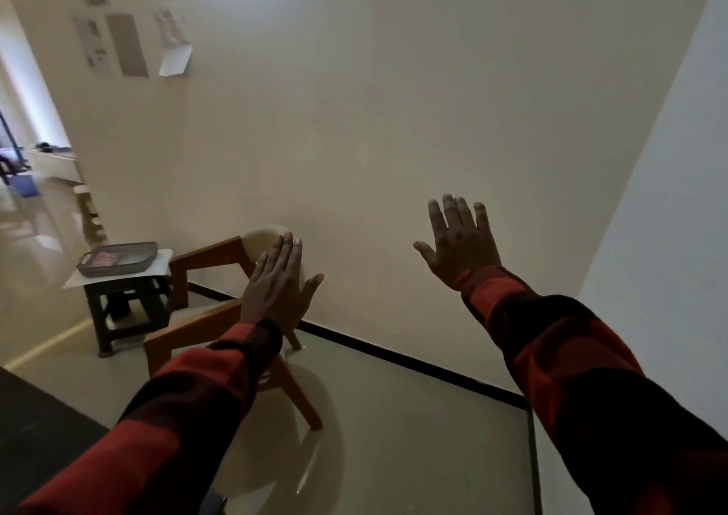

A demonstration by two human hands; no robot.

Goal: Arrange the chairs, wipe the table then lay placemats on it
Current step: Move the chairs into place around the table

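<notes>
Your hands: left (277,280) and right (459,239) both raised, fingers straight, holding nothing. Chair (205,317): behind your left hand, against the wall. Stool (122,302): left of chair, bearing a basket (116,258).

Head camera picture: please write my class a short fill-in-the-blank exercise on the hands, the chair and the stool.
1. Both hands, left hand and right hand, are held up with fingers ____.
2. The chair has a frame made of ____.
3. The dark stool carries a grey ____ on a white sheet.
4. The sleeves are red and ____.

Missing words: straight; wood; tray; black
</notes>
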